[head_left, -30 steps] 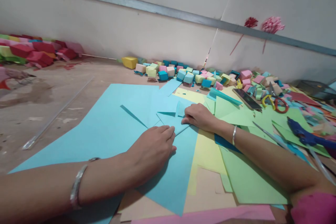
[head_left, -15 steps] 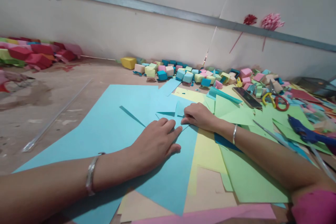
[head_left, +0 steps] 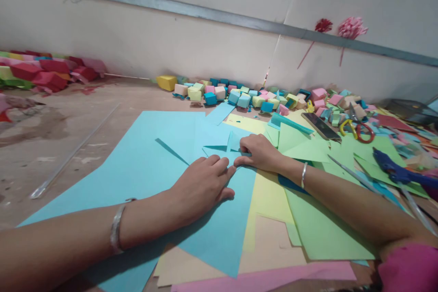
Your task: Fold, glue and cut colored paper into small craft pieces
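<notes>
My left hand [head_left: 203,187] rests on large light-blue paper sheets [head_left: 137,164], fingers laid down and thumb apart. Its fingertips press the near edge of a small folded light-blue paper piece [head_left: 233,139], whose flap stands up. To the right, my right hand [head_left: 262,151] has curled fingers gripping the right side of that same piece, thumb close to the left fingertips. The underside of the piece and part of the right fingertips are hidden. A narrow dark-teal slit or strip [head_left: 171,150] shows on the sheet left of the piece.
Several small paper boxes [head_left: 219,93] line the wall, with red ones [head_left: 49,80] at far left. On the right lie a phone [head_left: 320,126], scissors [head_left: 357,130], a blue glue gun [head_left: 393,169] and green paper [head_left: 325,223]. A clear glue stick [head_left: 75,150] lies left.
My right thumb has shifted slightly left and stretched out toward the left fingertips. My left hand stays nearly still on the paper; the view has moved slightly.
</notes>
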Available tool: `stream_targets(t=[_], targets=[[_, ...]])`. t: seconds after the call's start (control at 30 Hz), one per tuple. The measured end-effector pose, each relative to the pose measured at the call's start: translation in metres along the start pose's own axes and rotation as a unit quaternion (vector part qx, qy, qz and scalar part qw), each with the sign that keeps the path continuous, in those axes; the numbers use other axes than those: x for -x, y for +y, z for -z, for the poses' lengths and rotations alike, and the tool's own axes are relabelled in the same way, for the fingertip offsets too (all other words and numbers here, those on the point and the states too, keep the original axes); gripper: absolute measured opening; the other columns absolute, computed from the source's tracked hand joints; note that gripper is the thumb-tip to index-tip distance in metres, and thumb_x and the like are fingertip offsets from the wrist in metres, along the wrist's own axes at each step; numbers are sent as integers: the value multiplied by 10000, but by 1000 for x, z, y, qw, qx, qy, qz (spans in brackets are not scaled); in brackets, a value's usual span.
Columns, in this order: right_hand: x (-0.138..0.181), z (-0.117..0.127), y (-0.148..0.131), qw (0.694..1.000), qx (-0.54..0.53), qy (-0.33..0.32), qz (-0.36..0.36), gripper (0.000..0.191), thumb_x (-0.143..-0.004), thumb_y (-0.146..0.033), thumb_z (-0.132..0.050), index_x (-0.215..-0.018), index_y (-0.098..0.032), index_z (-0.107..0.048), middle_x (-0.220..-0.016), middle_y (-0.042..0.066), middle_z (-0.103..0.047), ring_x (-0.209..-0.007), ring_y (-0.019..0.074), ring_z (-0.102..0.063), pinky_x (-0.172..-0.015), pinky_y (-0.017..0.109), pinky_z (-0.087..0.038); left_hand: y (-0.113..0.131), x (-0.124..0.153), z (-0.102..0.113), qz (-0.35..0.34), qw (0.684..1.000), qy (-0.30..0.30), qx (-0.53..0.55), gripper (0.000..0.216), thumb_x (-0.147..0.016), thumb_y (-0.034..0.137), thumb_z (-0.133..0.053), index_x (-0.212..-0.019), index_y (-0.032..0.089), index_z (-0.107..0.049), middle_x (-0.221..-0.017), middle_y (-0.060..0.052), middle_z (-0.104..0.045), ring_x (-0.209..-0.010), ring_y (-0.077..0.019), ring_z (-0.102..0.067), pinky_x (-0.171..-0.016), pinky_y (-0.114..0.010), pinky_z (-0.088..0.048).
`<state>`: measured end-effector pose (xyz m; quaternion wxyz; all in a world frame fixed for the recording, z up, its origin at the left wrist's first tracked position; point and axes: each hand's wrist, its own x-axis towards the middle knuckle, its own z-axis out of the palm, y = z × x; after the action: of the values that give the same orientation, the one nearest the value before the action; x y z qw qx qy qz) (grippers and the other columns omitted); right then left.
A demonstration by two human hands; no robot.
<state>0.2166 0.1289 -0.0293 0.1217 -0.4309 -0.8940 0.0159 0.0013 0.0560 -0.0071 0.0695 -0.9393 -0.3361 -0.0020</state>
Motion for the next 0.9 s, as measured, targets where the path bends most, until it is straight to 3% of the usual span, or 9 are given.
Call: stream_targets(t=[0.2,0.37,0.63,0.9], targets=[[1,10,8,1000,5,-16,-27,544,-695,-709,-676,-736,-204,-478,-716,8,-559,-690,162,-430,-601,262,-237,-2,0,0,-10,1000,-8,-7,493,-869,448,-634,-1272,177,-551,-1034,-71,-609,-948,-271,-566,-713,-367,-432],[3,19,24,997,-3,-50,-66,549,-631,-665,-753,-697,-210,-453,-700,-6,-549,-672,152,-429,-572,250,-237,-2,0,0,-12,1000,3,-1,474,-857,439,-657,-1239,173,-565,-1030,-78,-616,-951,-269,-569,-709,-351,-426],[1,23,35,988,-65,-101,-96,482,-650,-571,-784,-647,-206,-470,-646,-32,-544,-603,124,-432,-543,246,-244,-3,0,1,-19,1000,-3,-3,433,-841,442,-676,-1156,154,-598,-996,-78,-625,-928,-261,-573,-699,-340,-427],[0,22,33,988,-75,-90,-100,461,-642,-526,-807,-616,-201,-482,-614,-37,-537,-606,127,-448,-538,242,-258,-2,7,-2,-42,999,-2,12,320,-923,400,-570,-1028,103,-630,-917,-104,-625,-882,-258,-585,-713,-358,-461]])
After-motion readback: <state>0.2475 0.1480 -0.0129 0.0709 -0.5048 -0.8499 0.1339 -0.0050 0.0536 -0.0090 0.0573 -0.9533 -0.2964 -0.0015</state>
